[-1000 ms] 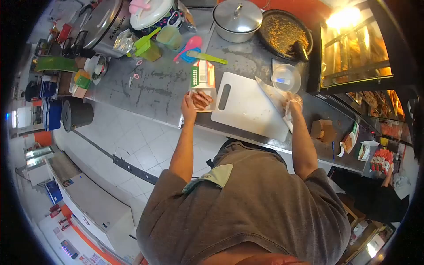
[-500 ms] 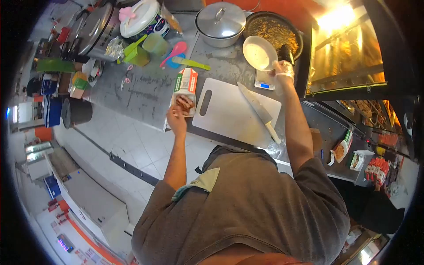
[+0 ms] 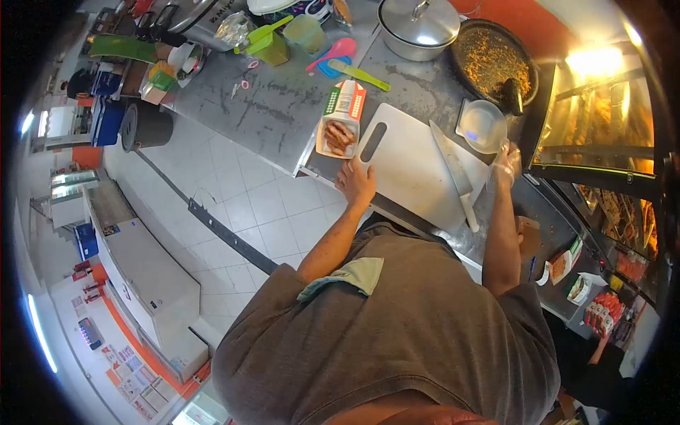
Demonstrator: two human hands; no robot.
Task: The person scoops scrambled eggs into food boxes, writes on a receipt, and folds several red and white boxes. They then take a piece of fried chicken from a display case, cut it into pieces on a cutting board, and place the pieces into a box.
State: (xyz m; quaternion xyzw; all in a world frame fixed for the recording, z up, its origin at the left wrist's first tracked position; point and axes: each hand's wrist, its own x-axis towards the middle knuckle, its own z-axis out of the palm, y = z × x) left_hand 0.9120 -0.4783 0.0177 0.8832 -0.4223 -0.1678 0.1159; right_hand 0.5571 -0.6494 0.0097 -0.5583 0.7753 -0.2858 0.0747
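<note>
My left hand (image 3: 355, 182) is open at the counter's front edge, its fingertips right by the near end of an open carton (image 3: 346, 101). Browned meat pieces (image 3: 339, 137) lie in the carton. My right hand (image 3: 505, 164) wears a clear glove, with its fingers closed at the rim of a translucent plastic bowl (image 3: 485, 125). The bowl rests over a small kitchen scale (image 3: 463, 117), whose lit display glows through it. Between my hands lies a white cutting board (image 3: 404, 166), with a large knife (image 3: 453, 168) across its right side.
Behind are a lidded pot (image 3: 418, 35) and a round pan (image 3: 489, 60) of browned crumbs with a black-handled utensil. A lit glass-fronted warmer (image 3: 602, 113) stands at the right. A pink spoon (image 3: 338, 51) and a green-handled spatula (image 3: 361, 74) lie behind the carton.
My right hand has lowered the bowl onto the scale. My left hand has drawn back from the meat to the carton's near end. The view has swung left.
</note>
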